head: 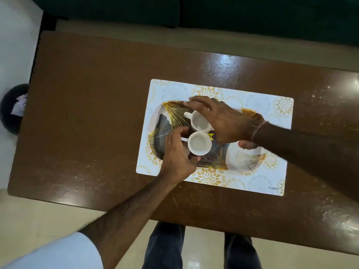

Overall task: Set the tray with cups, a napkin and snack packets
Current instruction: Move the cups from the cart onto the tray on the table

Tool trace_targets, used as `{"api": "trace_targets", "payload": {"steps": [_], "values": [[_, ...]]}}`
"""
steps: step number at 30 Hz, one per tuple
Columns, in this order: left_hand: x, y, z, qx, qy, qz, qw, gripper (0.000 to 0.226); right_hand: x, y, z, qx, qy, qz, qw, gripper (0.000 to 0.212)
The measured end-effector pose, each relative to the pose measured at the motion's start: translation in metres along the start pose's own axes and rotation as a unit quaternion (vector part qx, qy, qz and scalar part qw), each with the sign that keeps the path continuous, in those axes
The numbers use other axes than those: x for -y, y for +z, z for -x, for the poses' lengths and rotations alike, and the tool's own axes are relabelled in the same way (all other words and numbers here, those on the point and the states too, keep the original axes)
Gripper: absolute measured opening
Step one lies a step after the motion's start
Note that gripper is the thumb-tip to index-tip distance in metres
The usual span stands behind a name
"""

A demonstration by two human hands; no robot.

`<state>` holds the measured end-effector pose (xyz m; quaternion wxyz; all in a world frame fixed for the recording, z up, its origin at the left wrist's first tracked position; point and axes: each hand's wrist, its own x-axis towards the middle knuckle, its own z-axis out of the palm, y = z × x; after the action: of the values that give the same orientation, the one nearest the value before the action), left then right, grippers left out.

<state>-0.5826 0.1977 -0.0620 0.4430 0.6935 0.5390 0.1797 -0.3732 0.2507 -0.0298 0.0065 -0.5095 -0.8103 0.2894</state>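
Note:
An oval tray (250, 159) with a gold and dark leaf pattern lies on a white placemat (258, 183). Two small white cups stand side by side on its left half. My left hand (176, 158) wraps the near cup (199, 145) from the left and below. My right hand (221, 121) reaches over from the right and curls around the far cup (200, 121), whose handle points left. A yellow and dark packet (211, 136) peeks out under my right hand; most of it is hidden. No napkin shows.
The placemat sits right of centre on a glossy brown table (87, 113). A dark bin (12, 107) with crumpled paper stands on the floor at the left. A dark green sofa (194, 10) runs along the far side. My legs (202, 247) show below the near edge.

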Motion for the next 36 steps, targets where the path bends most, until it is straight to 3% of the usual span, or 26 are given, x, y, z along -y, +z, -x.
{"api": "trace_targets", "payload": {"steps": [4,9,13,17,22,31,36], "values": [[-0.001,0.002,0.009,-0.032,-0.026,-0.019,0.999,0.069,0.001,0.006,0.007,-0.039,0.059,-0.071,0.995,0.101],[-0.007,0.004,0.013,-0.024,-0.071,-0.009,0.997,0.081,-0.002,0.006,0.008,-0.025,0.056,-0.070,0.996,0.104],[-0.028,-0.008,0.011,-0.050,0.007,-0.026,0.998,0.088,-0.013,-0.001,0.020,-0.044,0.067,-0.115,0.990,0.110],[-0.067,-0.004,-0.021,-0.068,0.093,-0.123,0.986,0.065,-0.036,-0.009,0.053,-0.092,0.129,-0.131,0.979,0.103],[-0.127,0.056,-0.072,0.064,0.133,-0.238,0.960,0.058,-0.081,-0.013,0.126,-0.172,0.233,-0.111,0.951,0.079],[-0.237,0.237,-0.086,0.223,0.200,-0.270,0.915,0.060,-0.171,-0.014,0.323,-0.233,0.410,-0.136,0.871,0.077],[-0.301,0.349,-0.051,0.286,0.243,-0.270,0.887,0.057,-0.205,-0.006,0.440,-0.278,0.460,-0.137,0.832,0.068]]}}
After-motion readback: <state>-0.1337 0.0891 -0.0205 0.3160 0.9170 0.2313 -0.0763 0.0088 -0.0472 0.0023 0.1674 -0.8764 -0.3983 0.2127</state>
